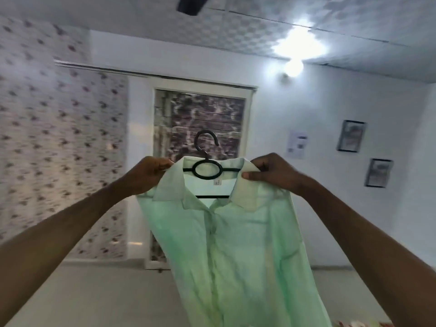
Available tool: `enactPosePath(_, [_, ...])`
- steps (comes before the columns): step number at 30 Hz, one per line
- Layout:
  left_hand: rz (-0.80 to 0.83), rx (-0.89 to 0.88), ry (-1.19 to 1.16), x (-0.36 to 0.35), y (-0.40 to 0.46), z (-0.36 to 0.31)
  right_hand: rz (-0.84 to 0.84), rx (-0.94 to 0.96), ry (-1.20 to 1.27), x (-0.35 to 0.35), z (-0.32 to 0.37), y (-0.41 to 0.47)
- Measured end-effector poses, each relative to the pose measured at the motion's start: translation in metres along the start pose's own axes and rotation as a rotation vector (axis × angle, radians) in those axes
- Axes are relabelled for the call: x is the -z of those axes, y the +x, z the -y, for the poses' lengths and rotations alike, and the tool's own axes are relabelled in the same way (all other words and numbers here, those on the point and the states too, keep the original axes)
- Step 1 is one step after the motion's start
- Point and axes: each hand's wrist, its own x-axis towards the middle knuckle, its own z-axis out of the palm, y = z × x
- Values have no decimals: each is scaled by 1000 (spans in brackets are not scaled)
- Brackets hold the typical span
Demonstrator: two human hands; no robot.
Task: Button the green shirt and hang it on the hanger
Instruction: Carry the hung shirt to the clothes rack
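We judge the buttoning to be done or nearly so: the placket of the pale green, thin cotton-like shirt (236, 244) runs closed from just under the collar down toward six o'clock, though the single buttons are too soft in the picture to count. The black plastic hanger with the ring-shaped neck and open hook (207, 169) already sits inside the collar, its hook standing free at twelve o'clock above the neckline and its lower bar showing through the open neck. So the step in hand looks like the last one: settling the shirt on the hanger.

We hold the shirt up in the air before us, in the middle of the view, its body hanging down toward six o'clock. Our left hand (147, 174) pinches the collar and shoulder at nine o'clock of the hanger, fingers closed on the cloth. Our right hand (271, 173) grips the other collar point at three o'clock, thumb pressed on the front of the fabric. Both forearms reach up and forward from the lower corners, wrists about level.

Next, we think, the shoulders want squaring over the hanger's arms, which are hidden beneath the cloth. Then one hand must shift to the hook while the other steadies the shirt, so that it doesn't slide off sideways.
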Motion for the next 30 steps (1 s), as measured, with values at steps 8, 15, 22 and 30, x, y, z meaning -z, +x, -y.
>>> enactPosePath(8, [-260,354,202,208,-183,115,134,231,182,-265,133,150])
enactPosePath(15, [-364,635,414,347,-334,177,349,511,305,-464,264,234])
enactPosePath(22, [-431,935,543,506,-481,209,615,727,446,-670,427,310])
enactPosePath(30, [-639,1209,699,663,-677,198,881,880,625,-904,667,307])
